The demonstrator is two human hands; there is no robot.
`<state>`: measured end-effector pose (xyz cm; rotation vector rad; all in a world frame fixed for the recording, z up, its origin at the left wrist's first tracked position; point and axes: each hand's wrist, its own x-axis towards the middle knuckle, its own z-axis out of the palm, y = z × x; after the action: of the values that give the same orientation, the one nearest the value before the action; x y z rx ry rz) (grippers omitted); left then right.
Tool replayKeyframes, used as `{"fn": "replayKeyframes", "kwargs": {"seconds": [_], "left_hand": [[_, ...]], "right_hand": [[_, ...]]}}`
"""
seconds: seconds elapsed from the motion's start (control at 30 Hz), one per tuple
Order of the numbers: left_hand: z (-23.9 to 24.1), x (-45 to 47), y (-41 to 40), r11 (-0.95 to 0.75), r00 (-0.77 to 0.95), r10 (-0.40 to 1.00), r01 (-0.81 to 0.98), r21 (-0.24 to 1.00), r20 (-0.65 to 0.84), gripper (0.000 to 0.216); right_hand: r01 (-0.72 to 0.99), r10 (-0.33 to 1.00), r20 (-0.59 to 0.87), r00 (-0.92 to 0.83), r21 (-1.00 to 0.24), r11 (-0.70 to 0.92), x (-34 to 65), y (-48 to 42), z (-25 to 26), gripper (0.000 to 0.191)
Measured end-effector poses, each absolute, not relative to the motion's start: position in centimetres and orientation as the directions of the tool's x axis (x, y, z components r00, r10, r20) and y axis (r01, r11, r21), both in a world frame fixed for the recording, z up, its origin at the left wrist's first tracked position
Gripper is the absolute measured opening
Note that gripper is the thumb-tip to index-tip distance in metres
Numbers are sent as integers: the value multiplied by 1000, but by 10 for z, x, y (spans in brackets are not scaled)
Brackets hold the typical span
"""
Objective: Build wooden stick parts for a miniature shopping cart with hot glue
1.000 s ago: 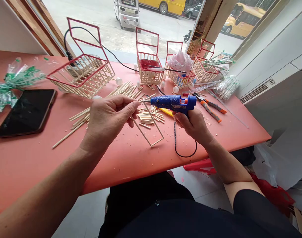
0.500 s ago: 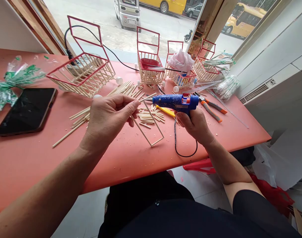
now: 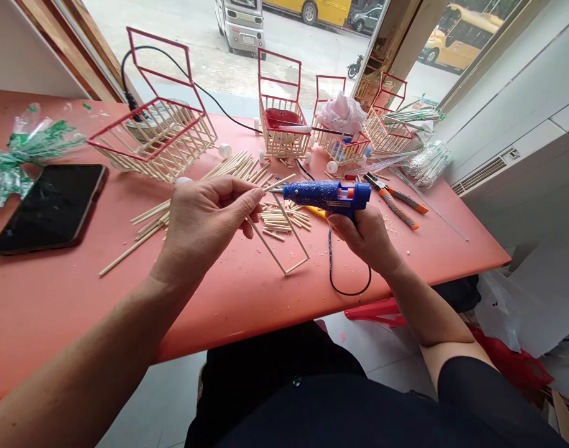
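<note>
Between thumb and fingers, my left hand pinches a thin wooden stick frame, a narrow rectangle slanting down over the table. My right hand is wrapped round the handle of a blue hot glue gun, held level. The gun's nozzle points left and meets the frame's upper end, close to my left fingertips; whether glue is coming out is too small to tell. Beneath the frame lies a pile of short cut sticks. Longer wooden sticks lie behind and beside my left hand.
Stick-built carts with red rims, one large and one smaller, stand along the back. Pliers with orange grips lie at right, a black phone at left. The gun's cable loops near the front edge of the pink table.
The glue gun in my right hand has shifted slightly left, bringing its nozzle closer to my left fingertips. My left hand and the stick frame have hardly moved.
</note>
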<state>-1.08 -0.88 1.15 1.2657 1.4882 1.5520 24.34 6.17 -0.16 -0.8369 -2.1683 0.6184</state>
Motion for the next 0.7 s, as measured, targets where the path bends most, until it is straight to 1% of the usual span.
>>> {"fn": "replayKeyframes", "kwargs": {"seconds": [0.23, 0.5, 0.7], "left_hand": [[9, -11, -8, -165, -343, 914, 170, 972, 215, 16], [15, -10, -10, -169, -343, 918, 111, 979, 197, 12], [16, -10, -11, -173, -322, 928, 71, 982, 187, 15]], "right_hand": [[374, 707, 472, -526, -619, 691, 245, 64, -2, 45], [362, 713, 473, -518, -634, 684, 246, 64, -3, 48], [353, 711, 478, -517, -637, 685, 246, 63, -4, 49]]}}
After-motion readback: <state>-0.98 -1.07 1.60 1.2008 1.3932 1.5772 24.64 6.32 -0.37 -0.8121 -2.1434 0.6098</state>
